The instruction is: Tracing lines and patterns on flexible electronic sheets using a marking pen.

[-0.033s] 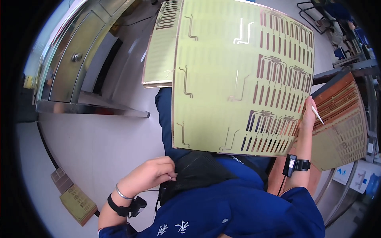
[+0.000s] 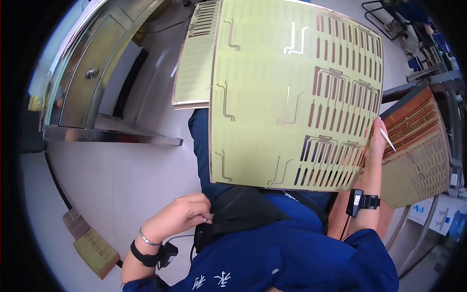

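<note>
A large yellow-green printed circuit board panel (image 2: 253,121) with dark copper-coloured trace patterns stands tilted above my lap. My right hand (image 2: 377,139) grips its right edge; a slim white pointed stick (image 2: 387,138), perhaps a pen, juts out from the same hand. Most of those fingers are behind the panel. My left hand (image 2: 193,210) is closed, its fingers curled beside the black mesh cloth (image 2: 238,214) on my lap, apart from the panel. Whether anything is pinched in it cannot be made out. Behind the panel's left edge shows a stack of similar panels (image 2: 192,87).
At the right, more panels (image 2: 413,160) lean in a rack by metal tubes (image 2: 419,238). A metal cabinet (image 2: 80,92) with a round knob is at the left. Further panels (image 2: 97,252) lie low at the lower left. A cable (image 2: 177,237) runs near my left wrist.
Almost nothing differs. The panel and my left hand sit very slightly further left in the picture; my right hand's grip is the same.
</note>
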Motion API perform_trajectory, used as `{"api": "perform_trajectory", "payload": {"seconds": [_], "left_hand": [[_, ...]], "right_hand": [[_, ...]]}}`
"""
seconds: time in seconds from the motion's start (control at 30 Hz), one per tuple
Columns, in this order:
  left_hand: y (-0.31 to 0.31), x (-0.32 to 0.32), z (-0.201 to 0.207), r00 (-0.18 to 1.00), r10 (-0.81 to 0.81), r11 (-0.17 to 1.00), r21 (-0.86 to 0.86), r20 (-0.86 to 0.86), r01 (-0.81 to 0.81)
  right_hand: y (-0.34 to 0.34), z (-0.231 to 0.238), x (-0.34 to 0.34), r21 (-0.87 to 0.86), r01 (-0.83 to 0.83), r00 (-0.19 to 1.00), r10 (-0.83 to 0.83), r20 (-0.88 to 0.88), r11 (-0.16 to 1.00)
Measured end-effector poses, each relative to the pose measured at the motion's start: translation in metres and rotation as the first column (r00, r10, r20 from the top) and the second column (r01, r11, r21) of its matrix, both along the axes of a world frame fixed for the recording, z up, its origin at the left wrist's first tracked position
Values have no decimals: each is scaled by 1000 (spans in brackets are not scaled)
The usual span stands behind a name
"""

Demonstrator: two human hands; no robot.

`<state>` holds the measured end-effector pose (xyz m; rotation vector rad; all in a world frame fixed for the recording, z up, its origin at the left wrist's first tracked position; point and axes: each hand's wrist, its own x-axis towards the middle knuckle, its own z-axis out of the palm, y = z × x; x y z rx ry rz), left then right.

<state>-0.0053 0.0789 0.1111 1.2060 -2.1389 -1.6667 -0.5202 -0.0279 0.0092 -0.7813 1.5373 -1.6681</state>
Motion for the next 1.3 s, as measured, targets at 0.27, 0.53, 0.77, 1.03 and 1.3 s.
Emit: {"api": "perform_trajectory", "payload": {"seconds": [0.27,0.53,0.77,1.03,1.3], "left_hand": [[23,67,-25,997,-28,841,541,67,-13],[24,77,-60,957,194,748,664,-214,-3],[8,6,-72,998,60,871,491,-32,-37],[26,1,-59,995,53,860,502,88,-91],[101,48,-58,931,333,641,689,145,-337]], "right_hand": [[-1,-1,3,29,10,1000,-10,7,1000],[0,-2,3,17,14,999,-14,36,1000],[-2,-1,2,44,-5,1000,3,24,999],[-8,5,12,95,68,997,-71,24,993],[-5,2,7,72,16,996,-22,89,997]]}}
